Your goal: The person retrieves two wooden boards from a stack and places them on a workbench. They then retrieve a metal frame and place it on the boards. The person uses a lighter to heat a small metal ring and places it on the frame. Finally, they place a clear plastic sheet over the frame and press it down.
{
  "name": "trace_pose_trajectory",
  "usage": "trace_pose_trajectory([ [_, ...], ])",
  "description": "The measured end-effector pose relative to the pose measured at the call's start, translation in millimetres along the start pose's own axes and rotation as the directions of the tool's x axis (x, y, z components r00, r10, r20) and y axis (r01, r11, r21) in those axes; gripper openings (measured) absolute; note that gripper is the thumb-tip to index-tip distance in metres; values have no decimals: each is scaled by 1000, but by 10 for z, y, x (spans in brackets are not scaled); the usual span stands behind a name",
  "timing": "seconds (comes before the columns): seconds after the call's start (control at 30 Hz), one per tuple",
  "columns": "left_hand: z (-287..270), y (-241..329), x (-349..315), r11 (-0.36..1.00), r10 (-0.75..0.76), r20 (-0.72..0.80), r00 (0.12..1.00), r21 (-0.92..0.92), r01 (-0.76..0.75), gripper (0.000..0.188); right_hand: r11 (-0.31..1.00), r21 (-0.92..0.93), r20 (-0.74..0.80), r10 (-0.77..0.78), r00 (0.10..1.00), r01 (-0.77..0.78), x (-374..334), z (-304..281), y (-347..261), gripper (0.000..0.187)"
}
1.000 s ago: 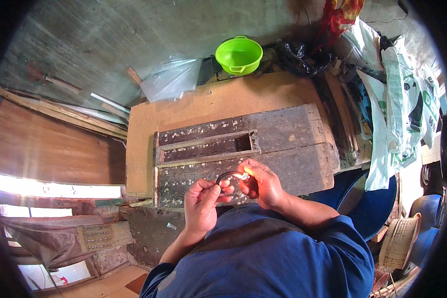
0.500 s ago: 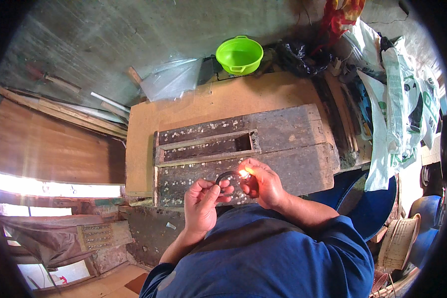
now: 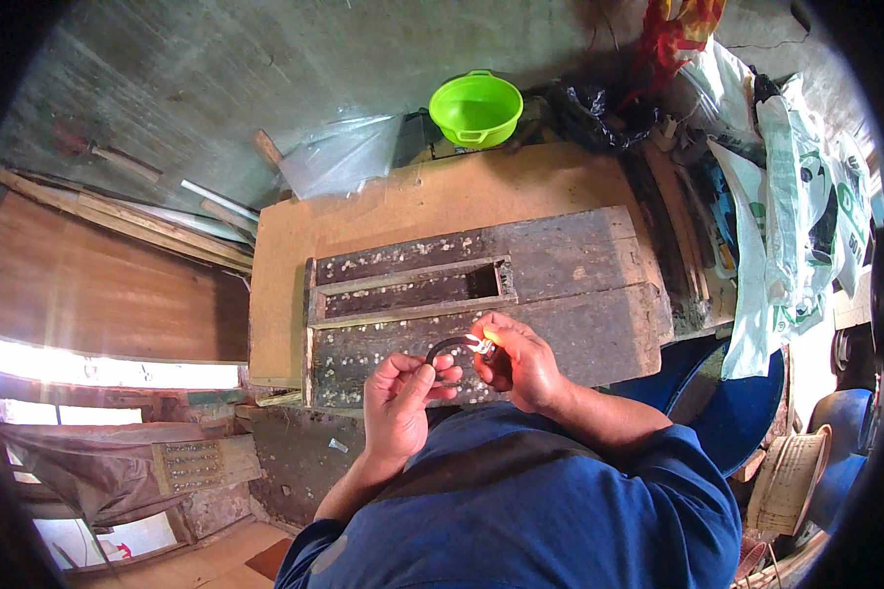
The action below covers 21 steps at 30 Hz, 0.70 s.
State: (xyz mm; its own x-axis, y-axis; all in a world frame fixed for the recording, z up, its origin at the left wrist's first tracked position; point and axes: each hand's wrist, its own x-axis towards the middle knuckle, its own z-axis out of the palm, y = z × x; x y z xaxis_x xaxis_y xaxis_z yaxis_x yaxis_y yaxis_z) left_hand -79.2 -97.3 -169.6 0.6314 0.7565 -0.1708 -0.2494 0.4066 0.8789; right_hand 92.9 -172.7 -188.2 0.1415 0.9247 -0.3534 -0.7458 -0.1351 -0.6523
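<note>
In front of my body, above the near part of a dark wooden board (image 3: 599, 339), both hands meet at a dark curved band (image 3: 448, 344). My left hand (image 3: 399, 398) pinches the band's left end between thumb and fingers. At its other end is my right hand (image 3: 524, 365), closed, with the thumb side up. A small bright white-orange glow shows at those right fingertips, beside something small, shiny and dark; its kind is hidden by the fingers and the glare. The board has a raised rectangular wooden frame (image 3: 403, 313) and many pale specks scattered around it.
The board rests on a larger tan panel (image 3: 363, 218). Beyond stand a green basin (image 3: 475, 110), a clear plastic sheet (image 3: 342, 157) and a black bag (image 3: 604, 113). White-green sacks (image 3: 796, 216) hang at the right above a blue container (image 3: 751, 412). Brown wood (image 3: 118, 280) flanks the left.
The glow at my right fingertips has become smaller and less dazzling, so the band's right end shows better. Both hands stay nearly in place.
</note>
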Motion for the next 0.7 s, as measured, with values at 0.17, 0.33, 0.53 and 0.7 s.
trace_pose_trajectory([
  [0.17,5,3,-5,1000,2,-2,1000,12,-2,5,1000,-15,5,-14,1000,14,11,-13,11,22],
  [0.33,-7,5,3,1000,-2,5,1000,-9,2,4,1000,0,29,-14,999,14,3,-24,2,22],
  [0.53,-9,-3,9,1000,17,19,1000,-1,-17,3,1000,9,-4,-29,1000,29,20,1,12,22],
  [0.7,-16,-19,7,998,56,25,998,29,-57,3,1000,10,-13,-29,999,29,42,-20,41,22],
])
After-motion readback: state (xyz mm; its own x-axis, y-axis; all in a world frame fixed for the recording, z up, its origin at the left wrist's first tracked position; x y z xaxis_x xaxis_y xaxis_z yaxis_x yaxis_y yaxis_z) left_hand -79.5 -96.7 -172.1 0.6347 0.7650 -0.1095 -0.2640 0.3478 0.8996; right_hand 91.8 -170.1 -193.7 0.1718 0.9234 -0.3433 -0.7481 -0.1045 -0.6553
